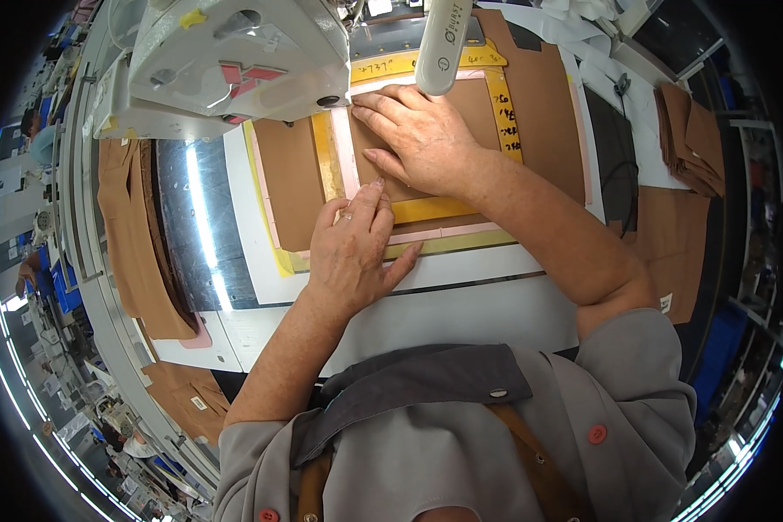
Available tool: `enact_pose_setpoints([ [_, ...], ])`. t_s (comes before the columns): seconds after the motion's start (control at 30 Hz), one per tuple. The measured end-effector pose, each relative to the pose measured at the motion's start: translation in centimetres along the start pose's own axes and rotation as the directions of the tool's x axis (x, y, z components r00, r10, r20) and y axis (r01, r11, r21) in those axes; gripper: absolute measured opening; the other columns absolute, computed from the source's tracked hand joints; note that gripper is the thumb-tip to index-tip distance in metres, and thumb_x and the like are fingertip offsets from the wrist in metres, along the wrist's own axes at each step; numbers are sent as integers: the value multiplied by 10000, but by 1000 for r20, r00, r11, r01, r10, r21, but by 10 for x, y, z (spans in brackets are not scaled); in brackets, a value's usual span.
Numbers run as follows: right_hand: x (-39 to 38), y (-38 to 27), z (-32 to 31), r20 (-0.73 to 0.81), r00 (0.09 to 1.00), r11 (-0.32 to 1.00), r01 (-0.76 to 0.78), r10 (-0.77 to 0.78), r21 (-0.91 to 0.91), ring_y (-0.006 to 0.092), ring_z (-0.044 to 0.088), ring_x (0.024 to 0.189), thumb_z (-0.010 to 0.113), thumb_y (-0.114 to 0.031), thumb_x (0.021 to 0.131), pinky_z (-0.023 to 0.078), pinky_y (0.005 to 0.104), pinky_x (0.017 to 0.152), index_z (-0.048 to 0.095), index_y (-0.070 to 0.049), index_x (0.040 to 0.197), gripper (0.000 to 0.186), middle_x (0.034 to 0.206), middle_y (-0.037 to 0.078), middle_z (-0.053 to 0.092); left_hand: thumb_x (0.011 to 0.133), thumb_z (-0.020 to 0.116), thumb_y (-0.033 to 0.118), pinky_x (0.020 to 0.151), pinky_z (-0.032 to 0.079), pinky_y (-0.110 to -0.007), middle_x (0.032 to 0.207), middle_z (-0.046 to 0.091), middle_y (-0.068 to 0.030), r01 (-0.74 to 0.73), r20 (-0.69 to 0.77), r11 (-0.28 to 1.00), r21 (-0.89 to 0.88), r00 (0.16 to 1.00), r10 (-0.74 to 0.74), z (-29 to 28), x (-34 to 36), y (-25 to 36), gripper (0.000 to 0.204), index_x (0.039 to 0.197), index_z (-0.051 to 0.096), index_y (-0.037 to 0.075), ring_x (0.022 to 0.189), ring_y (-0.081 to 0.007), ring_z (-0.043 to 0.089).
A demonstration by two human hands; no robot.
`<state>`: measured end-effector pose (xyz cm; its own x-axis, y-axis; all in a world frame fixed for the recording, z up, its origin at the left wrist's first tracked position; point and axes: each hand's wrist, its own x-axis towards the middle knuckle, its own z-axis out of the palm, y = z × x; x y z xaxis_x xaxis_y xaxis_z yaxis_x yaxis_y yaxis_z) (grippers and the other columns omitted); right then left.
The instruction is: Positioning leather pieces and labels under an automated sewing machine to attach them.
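Observation:
Brown fabric (544,104) lies flat in a template with yellow strips (435,209) and pink edging, partly under the head of a white sewing machine (243,65). My right hand (430,143) rests open on the fabric, its fingertips beside a pale pink strip (344,148) and close to the machine head. Below it, my left hand (352,248) lies with fingers extended over the lower yellow strip, fingertips at the foot of the pale strip. Neither hand grasps anything. The machine's needle area is hidden from view.
A white elongated device (444,48) hangs above the template. Brown fabric pieces (139,235) are stacked at the left, and a folded pile (690,139) sits at the far right. More brown pieces (670,248) lie near my right elbow. A black cable (626,174) runs along the right.

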<state>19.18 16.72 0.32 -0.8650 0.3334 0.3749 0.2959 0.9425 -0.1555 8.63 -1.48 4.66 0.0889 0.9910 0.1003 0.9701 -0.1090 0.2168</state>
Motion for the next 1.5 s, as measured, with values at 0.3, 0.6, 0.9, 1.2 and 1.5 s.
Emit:
enact_pose_setpoints([
  [0.3, -4, -3, 0, 16, 1000, 998, -2, 1, 58, 220, 531, 1257, 695, -363, 906, 399, 406, 1080, 599, -83, 1367, 548, 1359, 47, 600, 822, 787, 403, 974, 453, -399, 1282, 667, -159, -12, -25, 1000, 11, 1000, 12, -1, 0, 1, 544, 1161, 683, -11, 1120, -229, 659],
  [0.6, -5, -3, 3, -45, 999, 995, 34, -30, 97, 228, 535, 1269, 708, -335, 891, 399, 403, 1087, 603, -68, 1367, 556, 1375, 66, 605, 822, 754, 103, 986, 458, -417, 1188, 696, -87, -11, -258, 995, -94, 966, -14, 9, 40, -41, 290, 1101, 696, 48, 1084, -251, 670],
  [0.9, -16, -2, -6, -38, 999, 982, 5, 2, 187, 263, 520, 1345, 764, -257, 860, 377, 458, 1166, 600, -36, 1359, 570, 1402, 95, 596, 819, 737, 113, 1101, 439, -478, 1357, 589, -181, -26, -231, 994, -104, 973, 1, 24, 51, -60, 429, 1218, 618, 10, 1275, -360, 570],
  [1.2, -39, 3, -23, 96, 992, 989, -92, 81, 118, 240, 433, 1437, 655, -399, 966, 275, 615, 1201, 596, -104, 1407, 534, 1464, 43, 571, 913, 703, 301, 1134, 379, -502, 1448, 537, -176, 44, -117, 998, 53, 992, -38, 20, 61, -53, 534, 1347, 579, 15, 1312, -316, 553],
  [1.5, -40, 3, -24, 83, 991, 986, -113, 103, 126, 243, 429, 1436, 640, -443, 972, 236, 666, 1195, 600, -112, 1401, 544, 1464, 78, 563, 972, 622, 366, 1134, 338, -514, 1483, 516, -169, 84, -96, 977, 194, 993, -66, 22, 62, -41, 558, 1422, 570, 40, 1316, -287, 558],
])
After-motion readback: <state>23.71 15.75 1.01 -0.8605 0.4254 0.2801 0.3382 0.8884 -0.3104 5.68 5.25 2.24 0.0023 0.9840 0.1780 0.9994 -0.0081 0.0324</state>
